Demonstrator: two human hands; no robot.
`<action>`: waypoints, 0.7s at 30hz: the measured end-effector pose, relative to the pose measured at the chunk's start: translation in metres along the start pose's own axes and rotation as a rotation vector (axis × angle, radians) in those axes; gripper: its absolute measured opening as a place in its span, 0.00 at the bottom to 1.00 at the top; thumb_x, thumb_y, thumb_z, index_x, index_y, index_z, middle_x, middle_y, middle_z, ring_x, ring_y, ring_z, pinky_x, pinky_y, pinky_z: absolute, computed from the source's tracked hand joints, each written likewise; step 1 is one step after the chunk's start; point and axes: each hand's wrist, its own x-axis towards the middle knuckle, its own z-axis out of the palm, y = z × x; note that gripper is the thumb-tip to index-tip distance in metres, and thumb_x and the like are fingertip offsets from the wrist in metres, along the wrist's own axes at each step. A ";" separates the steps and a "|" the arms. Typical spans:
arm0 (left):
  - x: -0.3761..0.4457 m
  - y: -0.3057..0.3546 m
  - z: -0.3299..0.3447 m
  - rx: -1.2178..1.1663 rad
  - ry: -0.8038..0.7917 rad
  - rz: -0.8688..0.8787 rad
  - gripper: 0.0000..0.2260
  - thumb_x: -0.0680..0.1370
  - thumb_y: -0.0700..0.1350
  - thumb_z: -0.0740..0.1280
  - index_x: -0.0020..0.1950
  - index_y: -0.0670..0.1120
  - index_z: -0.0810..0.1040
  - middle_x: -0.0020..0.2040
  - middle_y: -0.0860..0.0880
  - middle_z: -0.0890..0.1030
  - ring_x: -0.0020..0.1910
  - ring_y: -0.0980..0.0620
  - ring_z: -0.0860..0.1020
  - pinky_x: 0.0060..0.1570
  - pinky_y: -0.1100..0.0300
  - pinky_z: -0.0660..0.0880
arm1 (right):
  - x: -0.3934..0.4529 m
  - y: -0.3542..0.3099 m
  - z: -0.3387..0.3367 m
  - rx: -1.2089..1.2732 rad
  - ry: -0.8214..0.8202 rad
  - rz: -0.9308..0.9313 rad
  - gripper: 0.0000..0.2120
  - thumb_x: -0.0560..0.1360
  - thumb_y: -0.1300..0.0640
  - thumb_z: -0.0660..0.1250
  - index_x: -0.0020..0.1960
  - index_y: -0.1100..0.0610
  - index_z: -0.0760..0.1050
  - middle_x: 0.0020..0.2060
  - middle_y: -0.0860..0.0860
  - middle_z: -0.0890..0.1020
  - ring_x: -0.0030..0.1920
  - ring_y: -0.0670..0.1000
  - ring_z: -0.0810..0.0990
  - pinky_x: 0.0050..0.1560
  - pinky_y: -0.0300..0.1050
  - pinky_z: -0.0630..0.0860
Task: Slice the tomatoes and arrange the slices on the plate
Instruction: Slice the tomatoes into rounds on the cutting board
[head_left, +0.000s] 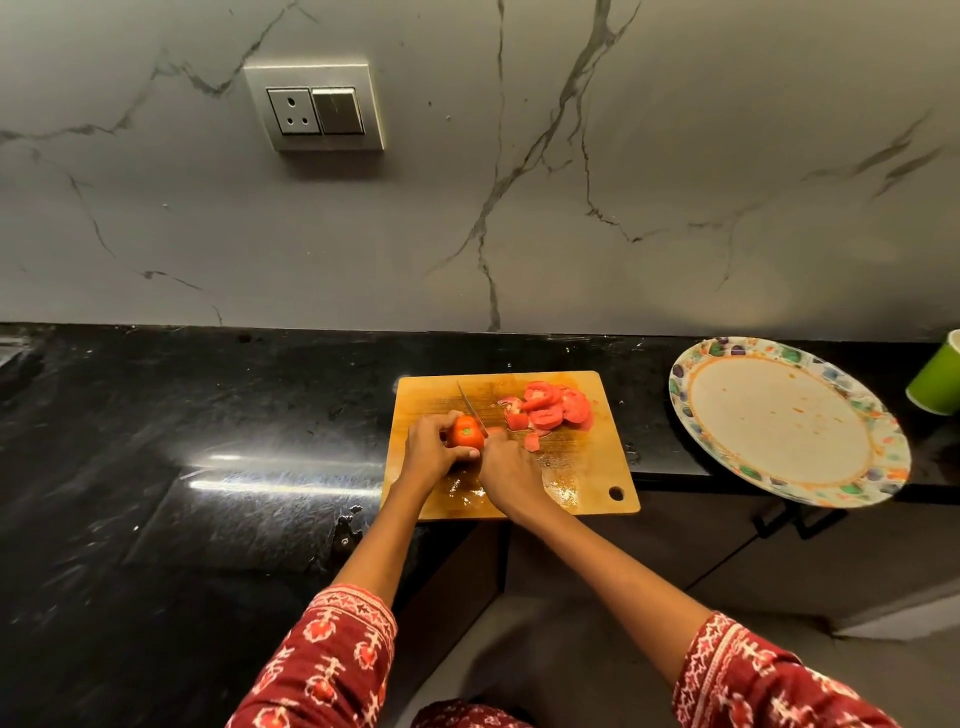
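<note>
I see my left hand (435, 448) gripping 1 tomato (466, 432), right hand (506, 470) gripping the knife (471, 402); slices (549, 408) wait, plate (852, 486) unfilled.

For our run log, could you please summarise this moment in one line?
phase: slicing | left hand: holds tomato | right hand: holds knife | slices: on cutting board | plate: no slices

One view is taken from the head. The counter (208, 441) and wall (519, 182) are seen from above, close.

Knife handle (498, 452) inside right hand (511, 475)
</note>
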 end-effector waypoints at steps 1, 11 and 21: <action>0.000 0.000 0.000 0.006 -0.008 0.009 0.22 0.67 0.38 0.76 0.60 0.38 0.77 0.59 0.42 0.79 0.61 0.46 0.74 0.60 0.50 0.73 | 0.002 -0.001 -0.001 -0.003 0.001 -0.010 0.14 0.79 0.60 0.58 0.62 0.65 0.67 0.56 0.60 0.77 0.56 0.60 0.77 0.47 0.49 0.72; 0.005 0.001 -0.003 0.010 -0.047 -0.057 0.27 0.66 0.38 0.76 0.64 0.38 0.74 0.63 0.41 0.76 0.64 0.45 0.73 0.62 0.51 0.72 | -0.001 0.011 0.011 -0.042 0.060 -0.046 0.15 0.80 0.62 0.54 0.66 0.64 0.63 0.53 0.61 0.79 0.53 0.61 0.79 0.42 0.45 0.68; 0.006 -0.001 -0.004 0.028 -0.009 -0.014 0.23 0.67 0.39 0.76 0.60 0.36 0.76 0.59 0.41 0.79 0.61 0.45 0.75 0.62 0.49 0.72 | 0.018 -0.004 0.011 0.018 0.001 0.008 0.14 0.79 0.60 0.58 0.63 0.65 0.68 0.58 0.61 0.75 0.57 0.59 0.77 0.45 0.46 0.70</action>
